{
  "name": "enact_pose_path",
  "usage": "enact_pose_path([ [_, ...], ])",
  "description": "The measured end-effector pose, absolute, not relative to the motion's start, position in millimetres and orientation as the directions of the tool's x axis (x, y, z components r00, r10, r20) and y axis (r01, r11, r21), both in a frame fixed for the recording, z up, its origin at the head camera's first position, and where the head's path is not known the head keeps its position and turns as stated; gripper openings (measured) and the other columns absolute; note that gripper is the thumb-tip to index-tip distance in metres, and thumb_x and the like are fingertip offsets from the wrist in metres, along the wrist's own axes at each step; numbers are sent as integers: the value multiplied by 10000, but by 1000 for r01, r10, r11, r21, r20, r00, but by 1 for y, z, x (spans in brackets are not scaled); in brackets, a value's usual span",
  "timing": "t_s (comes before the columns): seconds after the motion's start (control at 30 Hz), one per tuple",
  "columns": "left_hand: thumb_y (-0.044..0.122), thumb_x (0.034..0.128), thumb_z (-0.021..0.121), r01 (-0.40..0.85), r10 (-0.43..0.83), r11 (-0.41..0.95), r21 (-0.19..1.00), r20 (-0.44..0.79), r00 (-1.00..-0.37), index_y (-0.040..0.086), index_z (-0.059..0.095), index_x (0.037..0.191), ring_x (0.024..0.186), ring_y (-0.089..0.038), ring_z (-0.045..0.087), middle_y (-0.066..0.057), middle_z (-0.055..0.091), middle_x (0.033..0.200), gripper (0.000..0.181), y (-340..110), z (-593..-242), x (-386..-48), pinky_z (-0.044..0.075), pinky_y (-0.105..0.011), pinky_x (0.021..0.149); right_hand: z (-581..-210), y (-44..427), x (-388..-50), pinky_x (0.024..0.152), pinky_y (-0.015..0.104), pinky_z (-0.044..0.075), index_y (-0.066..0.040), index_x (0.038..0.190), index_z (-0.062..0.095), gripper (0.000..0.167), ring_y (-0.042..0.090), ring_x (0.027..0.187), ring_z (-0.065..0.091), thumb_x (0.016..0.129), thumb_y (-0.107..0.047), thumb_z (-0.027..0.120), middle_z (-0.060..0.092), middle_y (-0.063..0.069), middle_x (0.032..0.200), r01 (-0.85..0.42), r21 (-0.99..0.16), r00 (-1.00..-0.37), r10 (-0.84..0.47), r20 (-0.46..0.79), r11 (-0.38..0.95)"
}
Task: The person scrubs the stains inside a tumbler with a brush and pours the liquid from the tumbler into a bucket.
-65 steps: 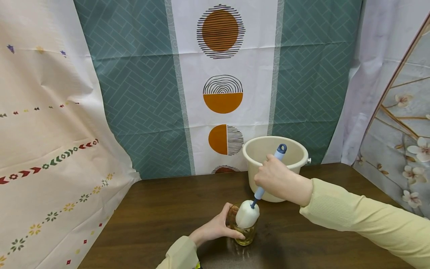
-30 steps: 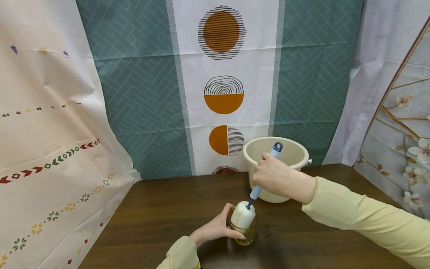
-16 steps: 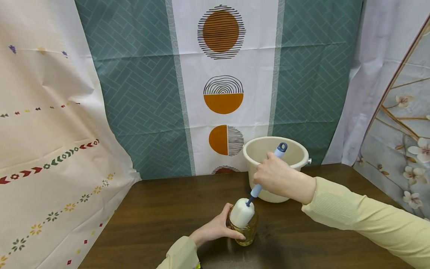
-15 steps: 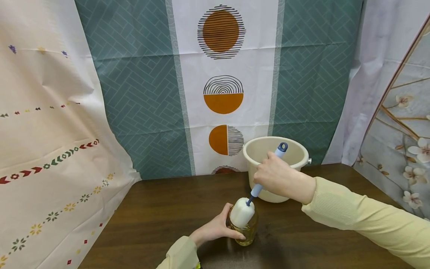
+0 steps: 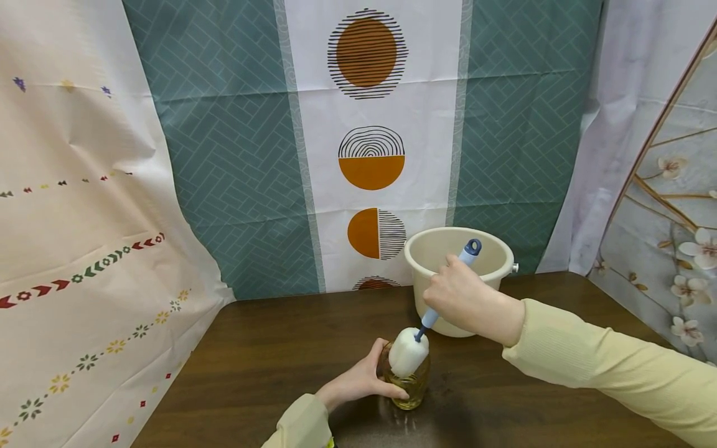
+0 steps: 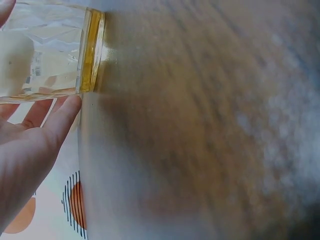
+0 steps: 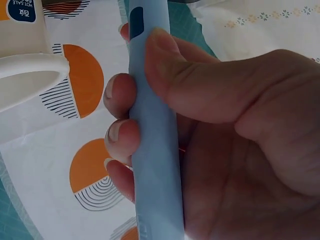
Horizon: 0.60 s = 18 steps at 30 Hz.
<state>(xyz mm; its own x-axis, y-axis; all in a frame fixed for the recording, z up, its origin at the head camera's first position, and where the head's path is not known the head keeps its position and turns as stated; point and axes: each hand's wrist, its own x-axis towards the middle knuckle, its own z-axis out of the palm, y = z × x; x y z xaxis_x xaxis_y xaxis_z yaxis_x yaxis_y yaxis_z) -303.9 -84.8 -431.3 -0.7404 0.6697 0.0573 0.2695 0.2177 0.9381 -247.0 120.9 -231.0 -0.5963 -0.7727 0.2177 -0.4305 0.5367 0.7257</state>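
Note:
An amber-tinted drinking glass stands on the table, with my left hand gripping its left side between thumb and fingers. The left wrist view shows the glass's thick base against the tabletop and my left hand's fingers along its wall. My right hand grips the light blue handle of a sponge brush. The white sponge head tilts in the glass's mouth, its upper part above the rim. In the right wrist view, fingers and thumb wrap the blue handle.
A cream bucket stands behind the glass, close beyond my right hand. The brown wooden table ends at a hung green and white cloth. Patterned cloths hang at the left and right sides.
My right hand has shifted the brush about slightly in the glass: the sponge head went left, then came back right and sits a little higher. My left hand keeps its hold on the glass.

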Motion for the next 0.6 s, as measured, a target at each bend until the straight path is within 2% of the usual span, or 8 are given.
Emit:
enact_pose_path([
  [0.37,247,721,770,263,671,222,939,49,-740,190,328,1175,1011,-137,479,6,498,1096,637,-85,-431,-304,379,-345,829,-230,118,-242,569,303,296,-179,584,592,208,171,508,441,647,-136,786,522,-5,540,-404,754,-634,-753,176,517],
  [0.6,249,725,768,258,670,221,941,46,-741,195,326,1171,1013,-137,477,8,496,1097,630,-84,-431,-304,386,-345,822,-228,117,-240,576,304,299,-186,579,585,211,173,522,458,646,-132,777,535,-12,552,-414,759,-622,-765,168,503],
])
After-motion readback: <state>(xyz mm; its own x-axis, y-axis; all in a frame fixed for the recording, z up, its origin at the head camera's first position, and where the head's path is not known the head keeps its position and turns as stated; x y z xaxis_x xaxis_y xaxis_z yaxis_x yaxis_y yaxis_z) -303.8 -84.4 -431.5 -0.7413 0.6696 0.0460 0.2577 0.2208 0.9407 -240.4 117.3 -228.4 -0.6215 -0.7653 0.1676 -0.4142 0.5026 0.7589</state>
